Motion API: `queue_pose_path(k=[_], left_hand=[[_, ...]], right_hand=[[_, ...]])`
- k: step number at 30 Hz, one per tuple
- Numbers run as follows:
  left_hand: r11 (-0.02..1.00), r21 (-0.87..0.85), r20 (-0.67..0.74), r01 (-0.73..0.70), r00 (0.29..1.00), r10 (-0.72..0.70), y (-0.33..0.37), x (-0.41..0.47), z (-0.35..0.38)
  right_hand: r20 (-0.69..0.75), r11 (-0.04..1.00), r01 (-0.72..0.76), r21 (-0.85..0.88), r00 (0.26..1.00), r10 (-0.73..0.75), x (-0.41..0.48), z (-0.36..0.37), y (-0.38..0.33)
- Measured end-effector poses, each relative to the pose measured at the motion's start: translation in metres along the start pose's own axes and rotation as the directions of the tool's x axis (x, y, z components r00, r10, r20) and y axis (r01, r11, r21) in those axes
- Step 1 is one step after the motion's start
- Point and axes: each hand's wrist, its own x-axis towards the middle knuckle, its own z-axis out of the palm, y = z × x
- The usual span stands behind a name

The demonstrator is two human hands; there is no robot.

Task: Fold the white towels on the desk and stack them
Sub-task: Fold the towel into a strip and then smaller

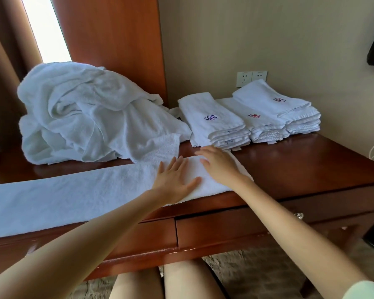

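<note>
While my left hand (175, 178) and right hand (218, 165) press flat and open, I'm smoothing the towel (73, 195). Next, I reckon, it needs folding across

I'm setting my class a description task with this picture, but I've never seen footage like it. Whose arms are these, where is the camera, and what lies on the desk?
No machine here: a person wears one camera on the head, looking forward and down, so both arms are their own. The left hand and right hand lie flat on one end of a long white towel spread along the front edge of the desk; nothing is gripped. Behind it on the left sits a crumpled towel pile; to the right, near the wall, folded towels stand in stacks.
</note>
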Motion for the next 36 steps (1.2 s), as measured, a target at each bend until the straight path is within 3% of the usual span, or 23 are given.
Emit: queue_pose_path(k=[3, 8, 16, 20, 22, 24, 27, 31, 36], left_hand=[[0.999, 0.022, 0.032, -0.035, 0.999, 0.035, -0.005, -0.002, -0.001], [0.999, -0.004, 0.041, -0.054, 0.998, 0.054, -0.042, -0.017, -0.006], [0.961, 0.045, -0.013, 0.272, 0.962, -0.272, -0.159, -0.087, -0.031], [0.917, 0.053, -0.008, 0.395, 0.918, -0.395, -0.202, -0.122, -0.045], [0.919, 0.051, 0.014, 0.392, 0.919, -0.393, -0.204, -0.124, -0.049], [0.922, 0.048, 0.007, 0.385, 0.923, -0.385, -0.203, -0.124, -0.051], [0.907, 0.03, -0.011, 0.421, 0.907, -0.421, -0.217, -0.137, -0.054], [0.813, -0.016, -0.035, 0.582, 0.812, -0.582, -0.272, -0.183, -0.066], [0.61, 0.01, -0.074, 0.792, 0.609, -0.79, -0.328, -0.245, -0.082]], right_hand=[[0.17, 0.999, -0.016, 0.042, 0.985, 0.009, -0.004, 0.015, -0.006], [0.248, 0.998, -0.056, -0.001, 0.967, 0.054, -0.003, 0.012, 0.002], [0.3, 0.996, -0.077, -0.037, 0.95, 0.084, -0.001, 0.01, -0.002], [0.273, 0.937, -0.126, -0.325, 0.936, 0.221, 0.019, 0.009, -0.039], [0.193, 0.941, -0.033, -0.336, 0.976, 0.102, 0.036, 0.019, -0.091], [0.167, 0.979, 0.133, -0.157, 0.98, -0.106, 0.047, 0.038, -0.16], [0.276, 0.97, 0.242, 0.009, 0.932, -0.235, 0.049, 0.08, -0.246], [0.33, 0.98, 0.197, 0.014, 0.925, -0.19, 0.049, 0.11, -0.264], [0.357, 0.981, 0.192, 0.005, 0.916, -0.182, 0.05, 0.11, -0.259]])
